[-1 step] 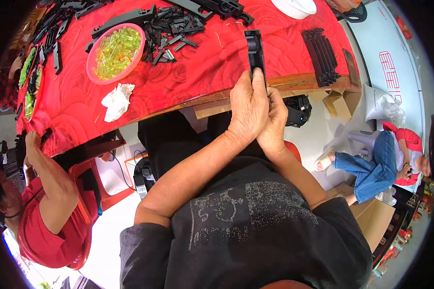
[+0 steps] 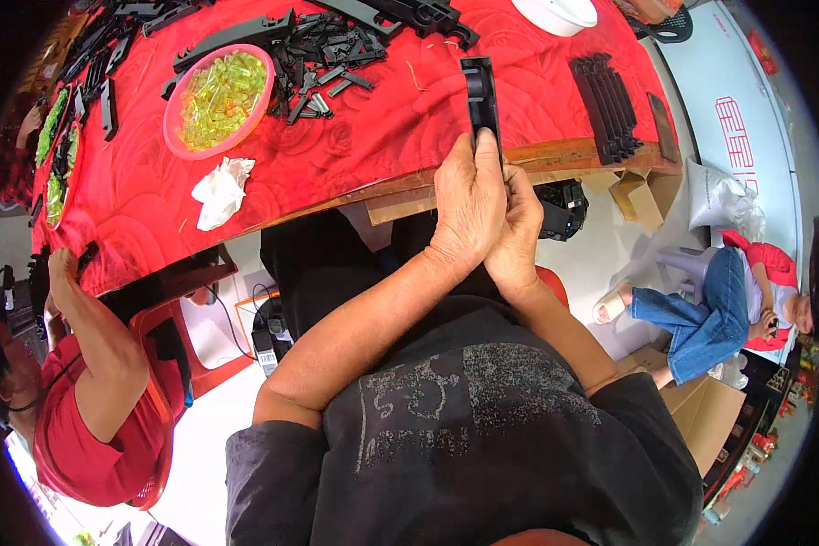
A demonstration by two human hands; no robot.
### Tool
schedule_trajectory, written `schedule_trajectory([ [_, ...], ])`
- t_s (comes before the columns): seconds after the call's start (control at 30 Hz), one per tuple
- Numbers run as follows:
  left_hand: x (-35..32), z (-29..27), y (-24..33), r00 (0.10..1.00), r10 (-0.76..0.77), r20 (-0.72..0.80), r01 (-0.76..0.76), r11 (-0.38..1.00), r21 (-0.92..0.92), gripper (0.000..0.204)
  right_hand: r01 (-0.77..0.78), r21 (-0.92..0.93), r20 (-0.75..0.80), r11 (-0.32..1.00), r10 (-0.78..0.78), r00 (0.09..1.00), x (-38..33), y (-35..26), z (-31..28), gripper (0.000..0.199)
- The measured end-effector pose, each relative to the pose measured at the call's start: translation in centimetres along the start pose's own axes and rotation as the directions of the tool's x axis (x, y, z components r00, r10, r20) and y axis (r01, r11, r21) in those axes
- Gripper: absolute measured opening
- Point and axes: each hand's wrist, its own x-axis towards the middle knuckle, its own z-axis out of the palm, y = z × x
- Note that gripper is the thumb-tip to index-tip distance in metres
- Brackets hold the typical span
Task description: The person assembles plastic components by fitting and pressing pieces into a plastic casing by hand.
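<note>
Both hands are closed around a long black plastic housing (image 2: 481, 96), which stands up from them with its hollow side showing. My left hand (image 2: 470, 196) lies over the front, its thumb pressed along the lower end of the housing. Behind it, my right hand (image 2: 520, 227) wraps round from the right, and its fingers are partly hidden. The hands are at the table's near edge. Left of them, a pink bowl (image 2: 175, 136) holds yellow-green transparent pieces. Beyond it lies a heap of small black plastic parts (image 2: 328, 59).
A red cloth (image 2: 373, 136) covers the table. A crumpled white tissue (image 2: 220, 194) lies on its near side. Several black strips (image 2: 605, 105) are lined up at right, beside a dark phone-like slab (image 2: 662, 126). A white bowl (image 2: 555, 13) stands farther back. Co-workers sit left and right.
</note>
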Motion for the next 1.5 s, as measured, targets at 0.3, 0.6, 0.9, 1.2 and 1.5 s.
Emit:
schedule_trajectory([
  [0.3,0.5,-0.2,2.2,0.996,0.089,-0.008,-0.086,0.977,0.196,0.04,0.028,0.127,-0.03,0.991,-0.024,0.999,0.1,0.2,0.5,0.011],
  [0.6,0.7,-0.2,3.1,0.988,0.156,0.011,-0.154,0.962,0.224,0.035,0.126,0.039,-0.046,0.991,-0.124,0.991,0.2,-0.3,0.3,0.013],
  [0.9,0.6,-0.5,2.3,0.992,0.112,0.06,-0.121,0.976,0.184,0.032,0.068,0.058,-0.084,0.996,-0.063,0.994,0.4,1.3,0.5,0.014],
  [1.2,-1.1,-0.5,0.7,0.984,0.164,0.07,-0.174,0.967,0.187,0.021,-0.024,0.04,-0.043,0.999,0.025,0.999,0.1,0.3,0.2,0.017],
  [1.5,-1.3,-0.2,1.4,0.99,0.14,-0.005,-0.136,0.971,0.195,0.019,0.01,0.033,-0.071,0.999,-0.008,0.997,-0.1,0.4,0.5,0.022],
])
